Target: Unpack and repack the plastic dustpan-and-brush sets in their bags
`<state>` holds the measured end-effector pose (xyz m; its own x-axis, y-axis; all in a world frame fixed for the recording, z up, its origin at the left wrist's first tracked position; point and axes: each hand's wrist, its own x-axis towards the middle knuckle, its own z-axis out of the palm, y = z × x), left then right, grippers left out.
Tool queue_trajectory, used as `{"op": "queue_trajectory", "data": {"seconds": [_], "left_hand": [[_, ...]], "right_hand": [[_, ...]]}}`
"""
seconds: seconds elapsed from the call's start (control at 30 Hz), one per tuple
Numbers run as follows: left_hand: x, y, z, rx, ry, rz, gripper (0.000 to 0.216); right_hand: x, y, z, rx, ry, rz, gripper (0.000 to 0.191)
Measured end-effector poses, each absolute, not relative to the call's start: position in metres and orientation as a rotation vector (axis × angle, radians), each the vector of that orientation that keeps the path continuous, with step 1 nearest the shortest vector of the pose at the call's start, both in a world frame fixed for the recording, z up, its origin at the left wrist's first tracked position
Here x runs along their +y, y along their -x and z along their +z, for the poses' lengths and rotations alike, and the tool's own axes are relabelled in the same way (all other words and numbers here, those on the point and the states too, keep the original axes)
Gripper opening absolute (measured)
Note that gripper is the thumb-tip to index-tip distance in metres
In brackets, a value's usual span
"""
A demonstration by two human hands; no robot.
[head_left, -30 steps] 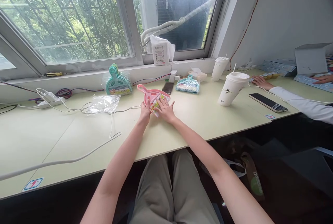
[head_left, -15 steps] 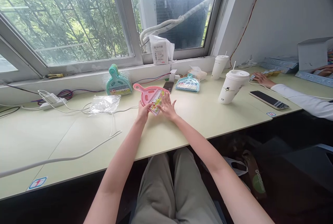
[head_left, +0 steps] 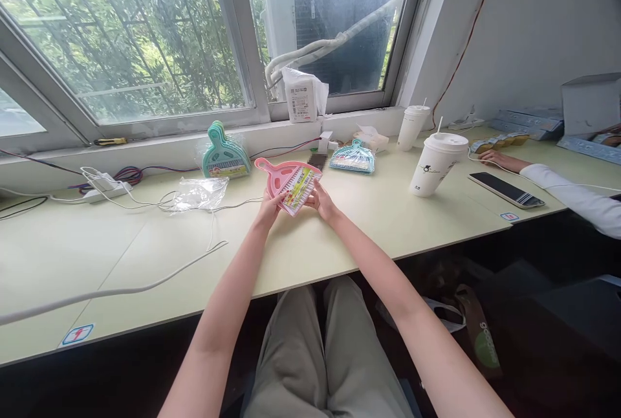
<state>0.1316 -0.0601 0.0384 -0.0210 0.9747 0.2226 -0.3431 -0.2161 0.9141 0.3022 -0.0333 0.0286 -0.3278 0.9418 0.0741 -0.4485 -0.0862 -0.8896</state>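
A small pink dustpan (head_left: 280, 175) with a white brush and a yellow-green label tucked in it is tilted up above the pale green desk (head_left: 145, 256). My left hand (head_left: 268, 208) grips its near left corner. My right hand (head_left: 322, 200) pinches its right edge, fingers closed on it. A stack of teal dustpans (head_left: 224, 156) in clear wrap leans against the wall under the window, to the left. Another wrapped teal dustpan (head_left: 352, 157) lies flat to the right. An empty clear plastic bag (head_left: 200, 192) lies left of my hands.
Two white lidded cups with straws (head_left: 434, 162) (head_left: 410, 127) stand on the right. A phone (head_left: 504, 189) lies beside another person's sleeve (head_left: 572, 195). White cables (head_left: 145, 285) and a power strip (head_left: 99, 193) cross the desk's left. A tissue pack (head_left: 301, 96) sits on the sill.
The pink dustpan has been lifted off the desk and tilted up. My right hand went from lying flat on it to pinching its right edge.
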Motion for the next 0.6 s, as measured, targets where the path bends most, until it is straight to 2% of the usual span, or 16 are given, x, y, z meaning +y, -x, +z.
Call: {"op": "queue_trajectory", "data": {"seconds": [0.33, 0.6], "left_hand": [[-0.070, -0.136, 0.047, 0.821, -1.137, 1.419, 0.075], [-0.070, -0.130, 0.049, 0.848, -1.186, 1.354, 0.067]], "right_hand": [[-0.033, -0.303, 0.023, -1.019, 0.756, 1.598, 0.030], [-0.032, -0.304, 0.025, -1.009, 0.739, 1.637, 0.019]]}}
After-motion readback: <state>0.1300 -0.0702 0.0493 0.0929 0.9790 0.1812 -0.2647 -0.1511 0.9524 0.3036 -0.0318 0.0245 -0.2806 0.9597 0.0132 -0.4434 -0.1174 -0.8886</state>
